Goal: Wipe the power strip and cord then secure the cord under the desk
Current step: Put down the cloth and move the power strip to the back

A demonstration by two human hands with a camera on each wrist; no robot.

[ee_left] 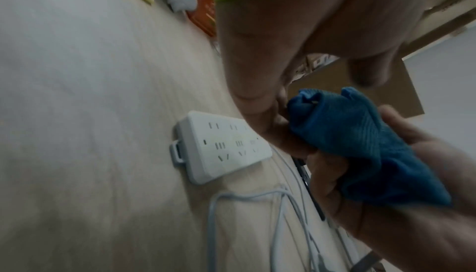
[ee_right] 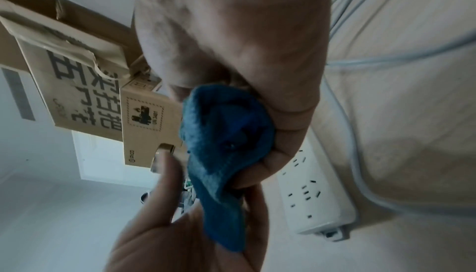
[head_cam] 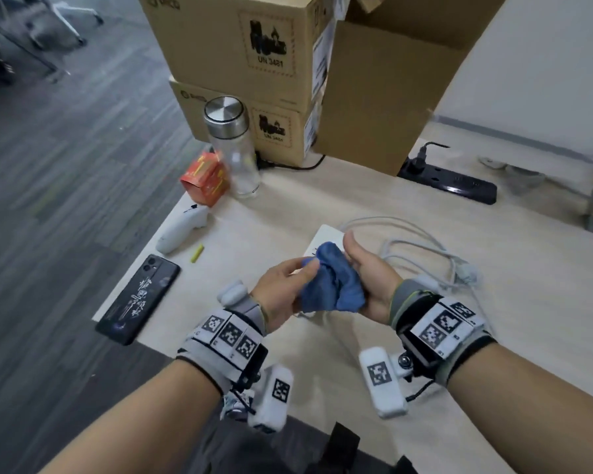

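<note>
A bunched blue cloth [head_cam: 329, 282] hangs between both hands just above the desk. My right hand [head_cam: 353, 265] grips it in a fist, thumb up. My left hand [head_cam: 307, 268] pinches its left end between thumb and fingers. The white power strip [head_cam: 324, 237] lies flat on the desk under the hands, mostly hidden in the head view. In the left wrist view the strip [ee_left: 221, 146] shows its sockets, with the cloth [ee_left: 355, 144] to the right of it. Its white cord [head_cam: 425, 248] lies in loose loops to the right. The right wrist view shows the cloth [ee_right: 226, 134], the strip [ee_right: 316, 195] and the cord [ee_right: 360, 174].
A black power strip [head_cam: 449, 181] lies at the back right. Stacked cardboard boxes [head_cam: 254, 63] stand behind a glass bottle [head_cam: 233, 148] and an orange carton [head_cam: 206, 179]. A white controller [head_cam: 182, 229], a yellow stick [head_cam: 197, 253] and a phone [head_cam: 137, 299] lie near the desk's left edge.
</note>
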